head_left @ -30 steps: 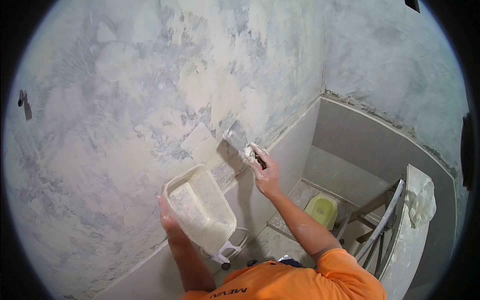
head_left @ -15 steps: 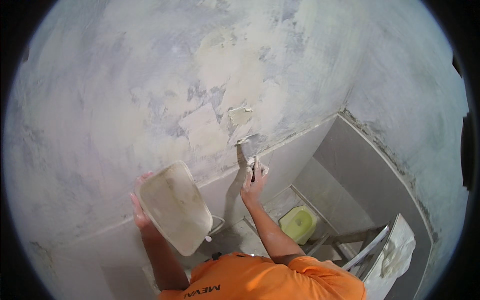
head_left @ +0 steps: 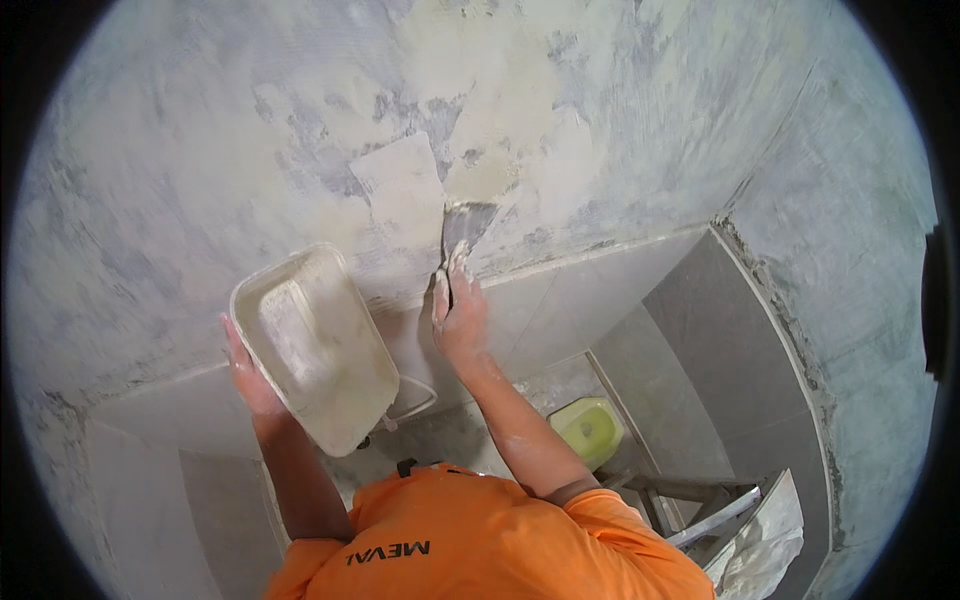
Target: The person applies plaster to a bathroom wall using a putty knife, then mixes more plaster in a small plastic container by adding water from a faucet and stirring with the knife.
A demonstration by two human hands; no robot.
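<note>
My left hand grips the left side of a cream plastic tub, tilted, with pale paste inside. My right hand, smeared white, holds a wide putty knife whose metal blade lies against the patchy, plastered wall, at the lower edge of a wet-looking cream patch. The knife's handle is mostly hidden by my fingers. A white loop handle hangs from the tub's lower right.
Below are grey wall tiles, a floor and a green squat toilet. At lower right are a metal ladder and a board with a crumpled pale bag. A second plastered wall meets at right.
My hands, knife and tub have moved up and left in the picture as the view shifted. The knife now lies at a fresh cream patch, which appeared since a second ago.
</note>
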